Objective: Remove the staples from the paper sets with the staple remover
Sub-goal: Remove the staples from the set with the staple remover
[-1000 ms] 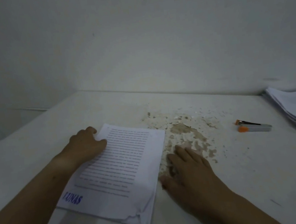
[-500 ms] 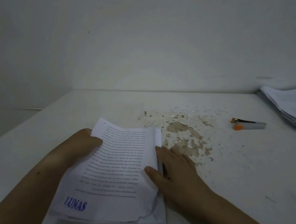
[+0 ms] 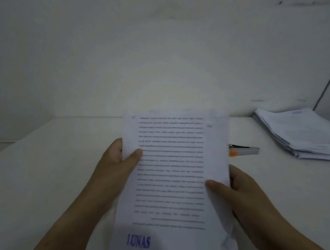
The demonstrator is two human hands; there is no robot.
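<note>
Left hand grips the left edge of the paper set, thumb on the printed face, fingers behind. Right hand grips the right edge lower down, thumb on the face as well. Both hands closed on the set.

Change: a second ago the set lay flat on the table, left hand pressing its far corner, right hand flat on the table beside it. Half a second ago the right hand slid under the right edge. Now the set is lifted clear of the table and held up facing the camera, blue "LUNAS" stamp at its near left corner, near right corner crumpled and torn.

Remover, orange and grey, lies on the table just right of the set, partly hidden behind its right edge; neither hand touches it. Stack of more paper lies further right of the set, by the wall.

Judgement: no staple is visible on the set; blur prevents a firm call. Likely the set is either being checked for its staple or moved off as finished. Extraction is not under way, since the remover is idle.
</note>
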